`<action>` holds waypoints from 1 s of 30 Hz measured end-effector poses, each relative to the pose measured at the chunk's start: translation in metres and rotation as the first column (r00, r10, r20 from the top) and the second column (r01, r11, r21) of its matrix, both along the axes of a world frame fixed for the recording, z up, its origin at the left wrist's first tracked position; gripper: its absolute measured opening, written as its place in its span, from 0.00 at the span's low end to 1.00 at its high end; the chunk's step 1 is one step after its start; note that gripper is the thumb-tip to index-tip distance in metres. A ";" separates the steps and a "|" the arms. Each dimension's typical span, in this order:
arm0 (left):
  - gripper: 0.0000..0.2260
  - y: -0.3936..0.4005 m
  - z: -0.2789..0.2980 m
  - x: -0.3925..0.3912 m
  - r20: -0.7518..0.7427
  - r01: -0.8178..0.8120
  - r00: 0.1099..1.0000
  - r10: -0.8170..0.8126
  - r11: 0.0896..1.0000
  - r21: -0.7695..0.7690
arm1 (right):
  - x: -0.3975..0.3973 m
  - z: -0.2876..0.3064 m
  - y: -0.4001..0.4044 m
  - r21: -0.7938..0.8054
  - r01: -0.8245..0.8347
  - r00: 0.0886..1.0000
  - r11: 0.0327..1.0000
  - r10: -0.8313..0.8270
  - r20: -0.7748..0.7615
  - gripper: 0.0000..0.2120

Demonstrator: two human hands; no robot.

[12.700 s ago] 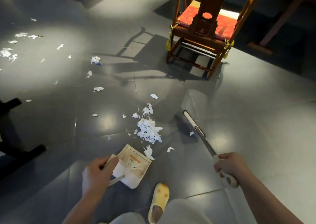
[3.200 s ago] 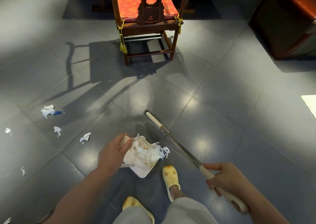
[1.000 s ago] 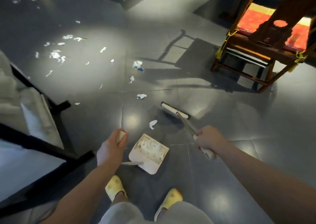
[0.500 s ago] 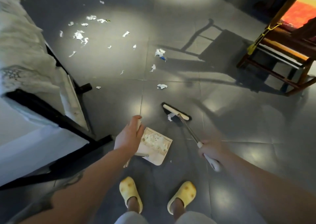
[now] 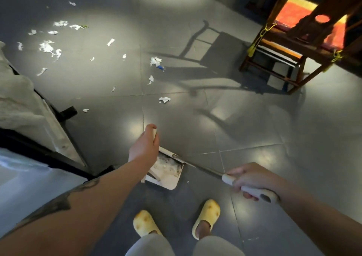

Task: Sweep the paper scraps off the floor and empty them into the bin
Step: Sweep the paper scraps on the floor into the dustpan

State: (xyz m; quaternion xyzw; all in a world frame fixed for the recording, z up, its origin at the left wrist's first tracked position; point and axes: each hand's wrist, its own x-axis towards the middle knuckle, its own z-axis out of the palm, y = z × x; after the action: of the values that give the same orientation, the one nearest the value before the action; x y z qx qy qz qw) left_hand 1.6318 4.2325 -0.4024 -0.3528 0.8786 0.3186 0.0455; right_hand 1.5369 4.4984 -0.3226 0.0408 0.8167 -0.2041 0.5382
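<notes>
Below, the dustpan (image 5: 168,175) is set on the grey floor (image 5: 254,130) just ahead of two yellow slippers (image 5: 205,216); its upright handle is gripped by the curled fingers of the left hand (image 5: 144,148); white scraps are heaped inside it. The broom (image 5: 205,170) is held by the right hand (image 5: 248,179), fingers wrapped round its pale grip, its head at the pan's mouth; more paper scraps (image 5: 47,47) are scattered well beyond, near a wooden chair (image 5: 293,46).
</notes>
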 end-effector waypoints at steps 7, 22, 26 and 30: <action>0.13 -0.036 0.005 0.015 0.051 0.223 0.974 -0.220 0.972 -0.078 | 0.019 -0.023 -0.014 -0.036 -0.013 0.993 0.999 0.008 -0.120 0.25; 0.12 -0.047 -0.009 0.021 0.031 0.247 0.969 -0.245 0.964 -0.097 | 0.052 -0.060 -0.046 -0.119 0.192 0.970 0.974 -0.170 0.173 0.35; 0.11 -0.045 -0.003 0.023 0.014 0.257 0.966 -0.257 0.964 -0.070 | 0.062 -0.040 -0.005 -0.157 0.219 0.970 0.963 -0.197 0.144 0.35; 0.10 -0.062 0.002 0.036 -0.026 0.288 0.957 -0.290 0.957 -0.039 | 0.089 -0.037 0.023 -0.183 0.401 0.912 0.898 -0.371 0.178 0.36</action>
State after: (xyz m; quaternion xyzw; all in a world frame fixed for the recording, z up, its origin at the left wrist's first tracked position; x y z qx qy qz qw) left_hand 1.6682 4.1703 -0.3999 -0.2163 0.9268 0.2986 0.0715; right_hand 1.6262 4.5213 -0.3595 0.1576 0.7259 -0.3909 0.5436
